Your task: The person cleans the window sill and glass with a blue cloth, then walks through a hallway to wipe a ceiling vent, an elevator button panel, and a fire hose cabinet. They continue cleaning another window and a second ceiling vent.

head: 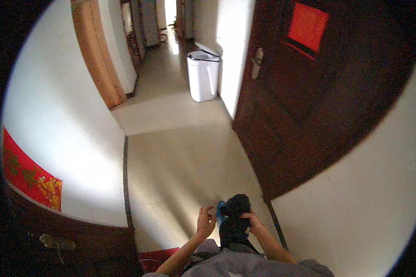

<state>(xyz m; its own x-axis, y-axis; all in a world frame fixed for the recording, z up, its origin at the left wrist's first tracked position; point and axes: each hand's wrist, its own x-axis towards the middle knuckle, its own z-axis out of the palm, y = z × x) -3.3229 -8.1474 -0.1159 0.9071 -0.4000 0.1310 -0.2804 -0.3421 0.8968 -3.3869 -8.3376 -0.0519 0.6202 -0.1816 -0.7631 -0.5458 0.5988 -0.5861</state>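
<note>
My right hand (252,221) grips a bundle of black cloth or soft plastic (236,211), its exact kind unclear, which hangs down in front of my grey top. Just left of the bundle is my left hand (206,221), raised with bent fingers apart. A blue piece of thin material (220,213) shows between my left hand and the black bundle; whether my left fingertips touch it I cannot tell. Farther along the hallway stands a white trash bin (202,78) with its lid tilted up.
A dark wooden door (280,114) with a handle (257,64) and a red paper is on the right. Another dark door (100,247) is at the lower left, beside a red picture (34,173). Below my left arm lies a red mat (157,256) with a white cord.
</note>
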